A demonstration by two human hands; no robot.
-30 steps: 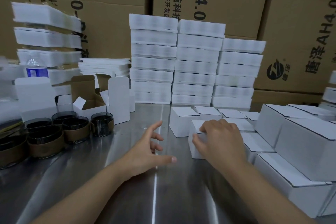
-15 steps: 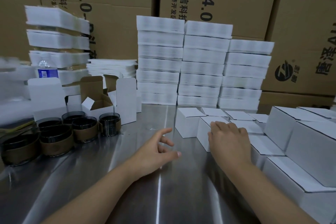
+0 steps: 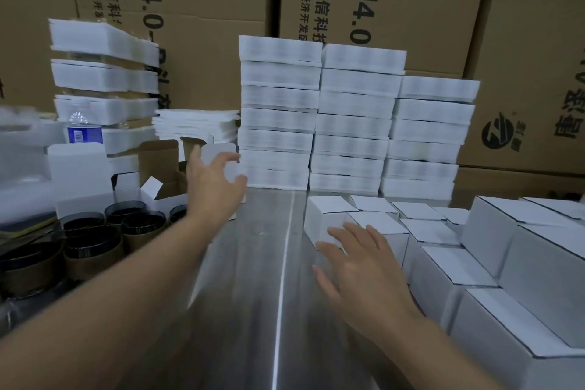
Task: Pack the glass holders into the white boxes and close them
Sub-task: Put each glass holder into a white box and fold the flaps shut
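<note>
Left hand (image 3: 215, 187) released, fingers spread at the open white box (image 3: 221, 149); right hand (image 3: 364, 266) released beside closed boxes (image 3: 375, 221); glass holders (image 3: 139, 225) sit far left; we'd grip the box by its walls, not the flap.

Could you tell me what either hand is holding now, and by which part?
Nothing is held: the left hand is spread before the open white box, the right hand open by a closed box.

Two grips (image 3: 215, 182) (image 3: 364, 269), three adjoining white stacks (image 3: 354, 117)
</note>
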